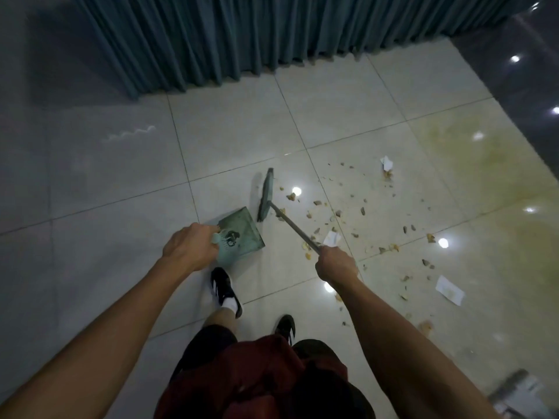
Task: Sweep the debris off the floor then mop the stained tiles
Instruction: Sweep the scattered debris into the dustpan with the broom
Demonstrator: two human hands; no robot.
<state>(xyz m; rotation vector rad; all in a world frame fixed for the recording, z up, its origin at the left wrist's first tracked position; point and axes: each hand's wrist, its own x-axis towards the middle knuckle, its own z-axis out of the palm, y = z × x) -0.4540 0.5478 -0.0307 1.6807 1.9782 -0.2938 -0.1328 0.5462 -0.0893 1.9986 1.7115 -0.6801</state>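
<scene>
Red cloth at the person's waist fills the bottom of the view, with two dark shoes on the floor (348,122) just beyond it. Both bare arms reach forward from there. The left hand (190,247) is curled round the handle of a green dustpan (242,232), which is tilted with its mouth turned toward the right hand. The right hand (336,266) is wrapped tight round the thin handle of a green broom (266,195), whose head stands on the tile just ahead of the dustpan and between the two hands.

Scattered debris (338,213) lies ahead of and to the right of the right hand: small brownish crumbs and chips, plus a few white paper scraps (449,289). Farther right again, a yellowish stain (484,152) spreads over several tiles. A dark curtain hangs well beyond both hands.

Sweeping appears barely begun, since almost all the litter sits outside the dustpan. The likely trouble is spread: a fast stroke could flick light crumbs past the pan, or drag them into the stain, where they may stick. If the pan's lip is held off the tile, fine bits could slip underneath. Paper scraps may slide ahead of the bristles.
</scene>
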